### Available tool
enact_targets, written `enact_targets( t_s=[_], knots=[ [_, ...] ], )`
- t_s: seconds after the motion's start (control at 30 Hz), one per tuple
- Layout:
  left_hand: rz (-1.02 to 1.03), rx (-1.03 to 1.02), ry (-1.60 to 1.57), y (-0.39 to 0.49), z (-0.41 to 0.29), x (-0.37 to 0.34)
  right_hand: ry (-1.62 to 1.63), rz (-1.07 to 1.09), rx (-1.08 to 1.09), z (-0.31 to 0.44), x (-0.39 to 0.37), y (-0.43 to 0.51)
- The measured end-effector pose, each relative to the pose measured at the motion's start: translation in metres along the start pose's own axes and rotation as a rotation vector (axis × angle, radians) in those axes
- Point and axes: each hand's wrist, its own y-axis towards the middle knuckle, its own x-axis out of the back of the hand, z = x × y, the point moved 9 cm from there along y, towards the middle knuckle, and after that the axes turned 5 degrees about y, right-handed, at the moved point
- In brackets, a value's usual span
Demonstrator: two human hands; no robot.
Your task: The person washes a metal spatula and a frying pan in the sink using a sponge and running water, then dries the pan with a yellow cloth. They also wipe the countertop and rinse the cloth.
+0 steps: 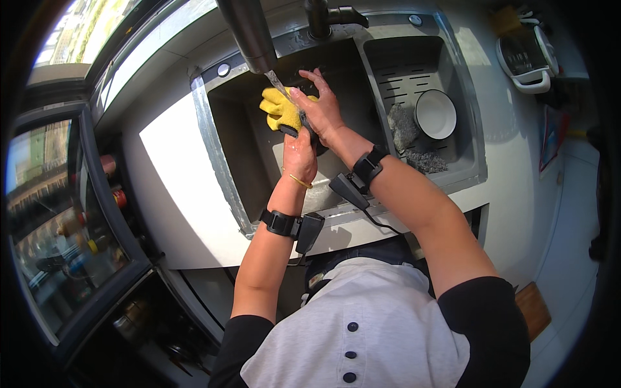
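Observation:
Water runs from the metal faucet (254, 51) onto a yellow cloth (281, 109) that looks like a glove, with a dark grey part. My left hand (301, 155), wet and wearing a gold bracelet at the wrist, grips the cloth from below. On the cloth's right side lies my right hand (322, 109), its thumb against the fabric and its other fingers raised and apart. Both hands are over the large basin of the dark sink (242, 145). My left fingers are partly hidden behind the cloth.
In the smaller right basin sit a white bowl (435, 114), a grey cloth or sponge (402, 127) and a dark scouring pad (427, 161). A white-handled glass jug (529, 58) stands at the upper right. An open window frame (109, 194) reaches in on the left.

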Motion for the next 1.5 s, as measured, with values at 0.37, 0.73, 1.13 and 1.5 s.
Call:
enact_targets(
  t_s=[0.37,0.73,1.13,1.5],
  knots=[
    [0.098,-0.024,-0.105,0.006,-0.006,-0.002,0.262,-0.031,0.015,-0.027,-0.009,-0.015],
    [0.115,-0.059,-0.076,0.015,-0.01,0.012,0.23,0.078,-0.067,-0.014,-0.025,-0.052],
    [0.232,0.024,-0.17,0.022,0.004,0.033,-0.127,0.125,0.141,0.005,-0.034,-0.077],
    [0.307,-0.032,-0.003,0.027,-0.009,0.023,-0.143,0.109,0.133,0.013,-0.031,-0.087]
  ],
)
